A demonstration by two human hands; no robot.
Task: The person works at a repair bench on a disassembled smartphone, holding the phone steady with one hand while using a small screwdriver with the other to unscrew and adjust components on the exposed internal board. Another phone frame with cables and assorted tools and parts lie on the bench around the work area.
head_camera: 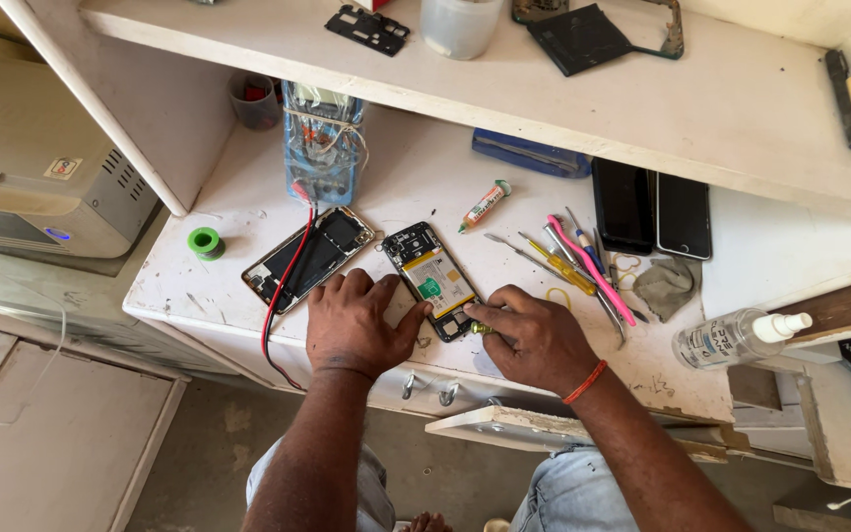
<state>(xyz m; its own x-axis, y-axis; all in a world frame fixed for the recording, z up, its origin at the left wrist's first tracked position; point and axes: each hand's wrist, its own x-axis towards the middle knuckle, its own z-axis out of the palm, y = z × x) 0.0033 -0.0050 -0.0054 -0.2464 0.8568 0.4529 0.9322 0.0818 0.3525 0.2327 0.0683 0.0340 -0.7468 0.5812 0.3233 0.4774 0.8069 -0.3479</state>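
Observation:
An opened phone (429, 277) with its back removed lies on the white workbench (248, 202), showing a battery and circuit board. My left hand (357, 323) rests flat beside it, thumb pressed against its left edge. My right hand (536, 337) grips a small screwdriver (483, 328) with a green-yellow handle, its tip at the phone's lower end. An orange band circles my right wrist.
A second opened phone (307, 258) with red and black wires lies to the left, near a green solder spool (205, 241). Tweezers and screwdrivers (573, 266), a flux syringe (486, 205), two dark phones (650, 210), a grey cloth and a spray bottle (736, 338) lie right. A shelf (741, 108) overhangs.

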